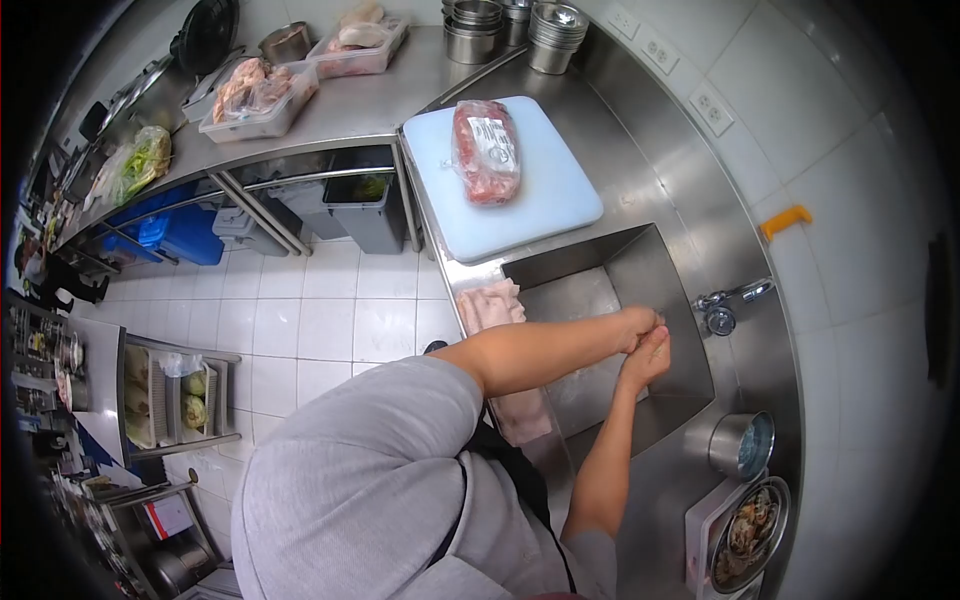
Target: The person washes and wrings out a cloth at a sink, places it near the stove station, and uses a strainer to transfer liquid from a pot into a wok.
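My left hand [640, 324] and my right hand [650, 358] are pressed together over the steel sink [580, 300]. Their fingers are curled in and closed. Whether anything small is between them is hidden. The tap [718, 316] is mounted on the wall side, just beyond my hands. A pink cloth [490, 305] hangs over the sink's near edge, partly behind my left forearm. Beside the sink lies a white cutting board [550, 215] bearing a plastic-wrapped, labelled piece of red meat [486, 155].
Stacked metal containers [556, 38] stand behind the board. Plastic tubs of raw meat [255, 98] line the far counter. A metal pot [741, 445] and a bowl of brownish food pieces [748, 535] sit past the sink. An orange-handled tool [785, 221] is on the wall. Bins [368, 215] stand below.
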### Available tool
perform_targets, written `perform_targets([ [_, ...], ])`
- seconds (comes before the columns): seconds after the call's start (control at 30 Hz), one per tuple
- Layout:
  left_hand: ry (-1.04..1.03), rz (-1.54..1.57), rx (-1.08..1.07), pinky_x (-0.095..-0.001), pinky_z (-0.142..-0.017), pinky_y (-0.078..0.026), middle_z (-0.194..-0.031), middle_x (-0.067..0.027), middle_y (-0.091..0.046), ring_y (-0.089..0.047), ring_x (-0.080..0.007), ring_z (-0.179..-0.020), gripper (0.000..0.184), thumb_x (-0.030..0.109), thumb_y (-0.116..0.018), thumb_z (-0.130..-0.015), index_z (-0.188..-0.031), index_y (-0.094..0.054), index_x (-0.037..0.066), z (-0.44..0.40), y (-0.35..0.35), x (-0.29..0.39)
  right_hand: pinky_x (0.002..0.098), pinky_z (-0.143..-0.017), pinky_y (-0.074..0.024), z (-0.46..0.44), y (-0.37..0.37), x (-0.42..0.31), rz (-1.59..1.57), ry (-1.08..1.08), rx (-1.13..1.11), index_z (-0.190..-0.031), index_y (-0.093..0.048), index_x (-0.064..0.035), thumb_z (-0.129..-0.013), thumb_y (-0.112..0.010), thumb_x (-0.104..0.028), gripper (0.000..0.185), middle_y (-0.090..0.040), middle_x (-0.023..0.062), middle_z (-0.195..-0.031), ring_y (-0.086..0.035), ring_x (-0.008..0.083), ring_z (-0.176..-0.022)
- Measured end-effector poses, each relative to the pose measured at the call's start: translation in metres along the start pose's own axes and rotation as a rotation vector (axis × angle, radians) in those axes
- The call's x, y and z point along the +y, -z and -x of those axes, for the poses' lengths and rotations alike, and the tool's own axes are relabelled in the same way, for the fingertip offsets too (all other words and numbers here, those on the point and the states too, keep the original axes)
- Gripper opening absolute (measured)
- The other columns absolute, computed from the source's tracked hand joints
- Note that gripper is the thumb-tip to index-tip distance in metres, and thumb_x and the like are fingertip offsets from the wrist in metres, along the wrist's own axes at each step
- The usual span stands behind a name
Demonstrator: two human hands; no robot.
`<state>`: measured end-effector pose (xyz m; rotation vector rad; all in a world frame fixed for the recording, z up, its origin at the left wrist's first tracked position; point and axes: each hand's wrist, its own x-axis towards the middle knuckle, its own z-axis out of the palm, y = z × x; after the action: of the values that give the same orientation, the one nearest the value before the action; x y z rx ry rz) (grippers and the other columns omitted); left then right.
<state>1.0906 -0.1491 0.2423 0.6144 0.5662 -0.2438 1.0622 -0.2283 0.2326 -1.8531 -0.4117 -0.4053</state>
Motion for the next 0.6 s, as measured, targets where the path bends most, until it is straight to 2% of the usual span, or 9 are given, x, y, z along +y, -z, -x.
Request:
perform_targets([
  [0.1,-0.178,0.085,0.163,-0.0386,-0.055,-0.05,-0.078,-0.0136,-0.059,-0.056,-0.0217,-0.062,0.015,0.011,-0.045,-0.092,-0.098,-0.056,0.002,-0.007,-0.002,-0.009,0.0338,-0.065,-0.0474,0.003,-0.01,0.009,-0.342,-0.239,0.147,-0.078,-0.057,0.0042,-0.099,-0.037,-0.045,0.058,-0.057,0.0077,-0.069,-0.058,0.0235,-0.07],
  [0.2,-0.448,-0.045,0.155,-0.0322,-0.052,-0.046,-0.075,-0.0106,-0.061,-0.058,-0.0169,-0.066,0.011,-0.003,-0.049,-0.082,-0.082,-0.059,0.001,0.037,-0.013,-0.009,0.0339,-0.066,-0.0493,-0.009,-0.009,-0.025,-0.654,-0.881,0.47,-0.074,-0.058,-0.0002,-0.099,-0.033,-0.05,0.061,-0.059,0.0074,-0.07,-0.06,0.0245,-0.072],
  [0.27,-0.687,-0.343,0.047,-0.0352,-0.053,-0.047,-0.067,-0.0095,-0.06,-0.059,-0.0197,-0.062,0.008,-0.001,-0.051,-0.078,-0.078,-0.059,0.001,0.037,-0.009,-0.021,0.0323,-0.059,-0.0468,-0.014,-0.005,-0.019,-0.923,-0.973,0.346,-0.066,-0.054,-0.0049,-0.098,-0.033,-0.053,0.062,-0.054,0.006,-0.062,-0.056,0.0218,-0.063],
  [0.3,-0.804,-0.492,-0.011,-0.0367,-0.053,-0.047,-0.063,-0.009,-0.059,-0.059,-0.0211,-0.06,0.007,0.0,-0.052,-0.075,-0.076,-0.059,0.001,0.038,-0.008,-0.026,0.0315,-0.055,-0.0455,-0.019,-0.002,-0.013,-1.056,-1.014,0.28,-0.062,-0.051,-0.0072,-0.098,-0.032,-0.054,0.062,-0.052,0.0053,-0.059,-0.054,0.0205,-0.058],
  [0.4,-1.362,-0.969,-0.055,-0.0415,-0.054,-0.046,-0.06,-0.0104,-0.06,-0.061,-0.0284,-0.062,0.002,0.004,-0.057,-0.067,-0.067,-0.059,0.005,0.05,-0.012,-0.038,0.0273,-0.049,-0.0374,-0.028,0.013,0.057,-1.126,-1.02,-0.26,-0.062,-0.048,-0.0127,-0.097,-0.036,-0.056,0.057,-0.045,0.0007,-0.056,-0.044,0.0157,-0.052],
  [0.5,-1.662,-1.272,-0.437,-0.0425,-0.059,-0.046,-0.066,-0.0096,-0.061,-0.062,-0.0293,-0.067,0.006,0.005,-0.062,-0.061,-0.067,-0.06,0.008,0.062,-0.011,-0.052,0.0288,-0.044,-0.0336,-0.056,0.044,0.024,-1.218,-1.099,-0.95,-0.053,-0.04,-0.0122,-0.096,-0.035,-0.057,0.062,-0.04,0.0024,-0.049,-0.039,0.0142,-0.046],
  [0.53,-1.75,-1.312,-0.573,-0.0432,-0.058,-0.046,-0.064,-0.0092,-0.062,-0.062,-0.0294,-0.065,0.003,0.009,-0.062,-0.062,-0.064,-0.06,0.008,0.062,-0.01,-0.056,0.0276,-0.042,-0.0229,-0.058,0.048,-0.002,-0.898,-1.112,-0.938,-0.05,-0.033,-0.014,-0.095,-0.038,-0.058,0.063,-0.029,-0.0007,-0.045,-0.026,0.0109,-0.045],
  [0.6,-1.92,-1.388,-0.849,-0.0445,-0.055,-0.046,-0.061,-0.0084,-0.062,-0.062,-0.0294,-0.06,0.008,0.015,-0.062,-0.064,-0.06,-0.061,0.009,0.055,-0.012,-0.058,0.0274,-0.042,-0.0223,-0.069,0.051,-0.008,-0.528,-0.93,-1.185,-0.05,-0.033,-0.0141,-0.095,-0.04,-0.057,0.062,-0.028,-0.0014,-0.046,-0.026,0.0111,-0.046],
])
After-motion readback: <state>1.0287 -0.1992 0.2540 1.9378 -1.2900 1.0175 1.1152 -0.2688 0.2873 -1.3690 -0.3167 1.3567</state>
